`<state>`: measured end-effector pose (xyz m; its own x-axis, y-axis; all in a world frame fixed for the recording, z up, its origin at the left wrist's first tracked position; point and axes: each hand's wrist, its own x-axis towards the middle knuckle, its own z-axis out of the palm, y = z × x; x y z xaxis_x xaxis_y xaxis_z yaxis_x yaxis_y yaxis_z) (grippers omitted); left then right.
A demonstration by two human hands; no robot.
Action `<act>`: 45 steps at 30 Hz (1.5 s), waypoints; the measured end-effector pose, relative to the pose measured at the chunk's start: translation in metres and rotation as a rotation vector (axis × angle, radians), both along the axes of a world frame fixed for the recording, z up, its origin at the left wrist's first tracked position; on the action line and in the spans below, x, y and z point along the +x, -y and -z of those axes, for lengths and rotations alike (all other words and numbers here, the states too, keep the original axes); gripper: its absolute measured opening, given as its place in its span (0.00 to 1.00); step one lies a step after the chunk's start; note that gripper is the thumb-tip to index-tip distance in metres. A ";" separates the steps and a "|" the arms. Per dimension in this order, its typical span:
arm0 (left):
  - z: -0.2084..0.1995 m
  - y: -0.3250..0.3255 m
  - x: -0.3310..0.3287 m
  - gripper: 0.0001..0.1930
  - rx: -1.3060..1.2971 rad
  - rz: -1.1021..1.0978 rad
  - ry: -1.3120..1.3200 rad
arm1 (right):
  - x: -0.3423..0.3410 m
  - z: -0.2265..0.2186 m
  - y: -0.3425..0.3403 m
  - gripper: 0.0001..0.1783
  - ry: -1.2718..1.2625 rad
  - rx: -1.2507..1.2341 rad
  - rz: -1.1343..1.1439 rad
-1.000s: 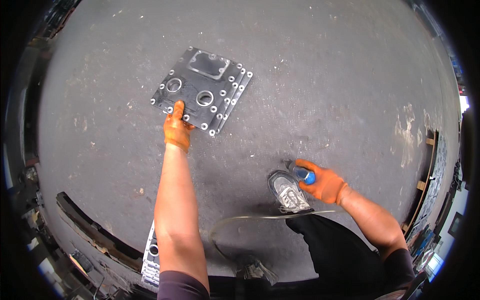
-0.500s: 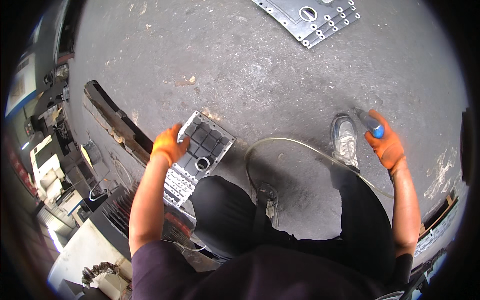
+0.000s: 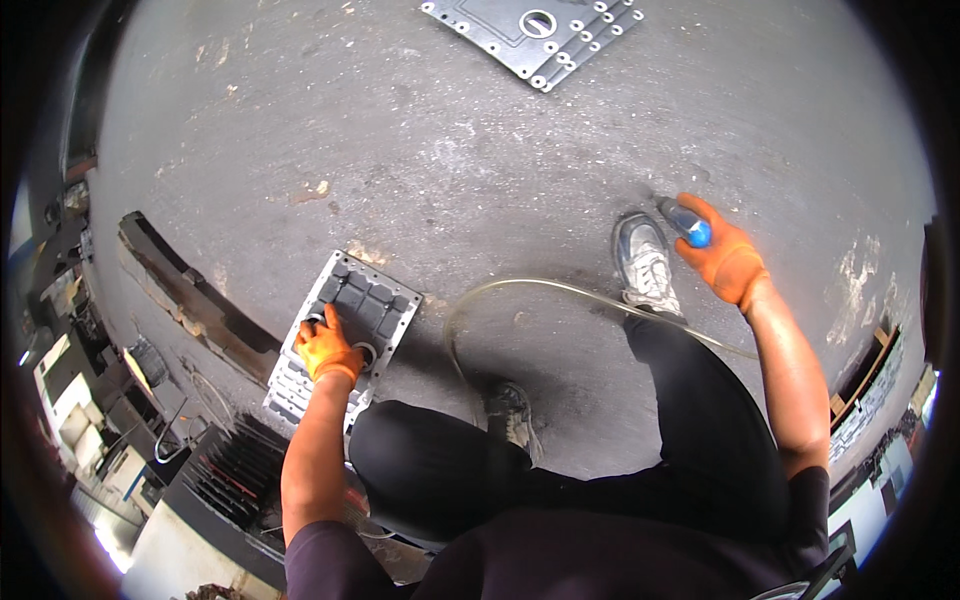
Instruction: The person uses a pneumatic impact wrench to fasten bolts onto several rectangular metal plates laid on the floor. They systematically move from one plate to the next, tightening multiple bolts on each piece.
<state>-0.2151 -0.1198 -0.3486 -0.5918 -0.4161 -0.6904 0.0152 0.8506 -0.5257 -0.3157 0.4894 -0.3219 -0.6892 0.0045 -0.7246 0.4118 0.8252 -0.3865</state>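
Observation:
My left hand [image 3: 328, 347], in an orange glove, lies over a grey metal casting [image 3: 372, 300] on the floor at left, fingers spread on its ribbed face. Bolt holes line the casting's rim, and a round ring opening shows beside the hand. Under the fingertips, a small dark round spot is partly hidden. My right hand [image 3: 728, 262], also gloved in orange, is wrapped round a dark hand tool with a blue end [image 3: 688, 222]. Above my right shoe, the tool points up and left, its thin tip blurred. It is apart from the casting.
A clear hose [image 3: 540, 283] loops across the floor and over my right leg. Similar metal plates [image 3: 500, 38] lie overlapped at the far side. Left of the casting is a long broken dark beam [image 3: 190, 285]. Dark fins [image 3: 235, 475] stand near my left elbow.
My left hand has moved from the casting's left edge onto its face. My right hand still grips the tool. The view has shifted, moving the floor things in the picture.

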 end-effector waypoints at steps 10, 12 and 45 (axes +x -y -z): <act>-0.052 -0.027 -0.057 0.55 0.143 0.304 -0.194 | -0.001 0.005 -0.004 0.39 0.012 -0.030 0.076; -0.049 -0.042 -0.082 0.54 0.255 0.324 -0.323 | 0.002 0.009 -0.005 0.39 -0.006 -0.040 0.079; 0.109 -0.214 -0.133 0.68 0.599 -0.066 -0.209 | -0.180 -0.001 0.164 0.40 0.043 -0.328 0.053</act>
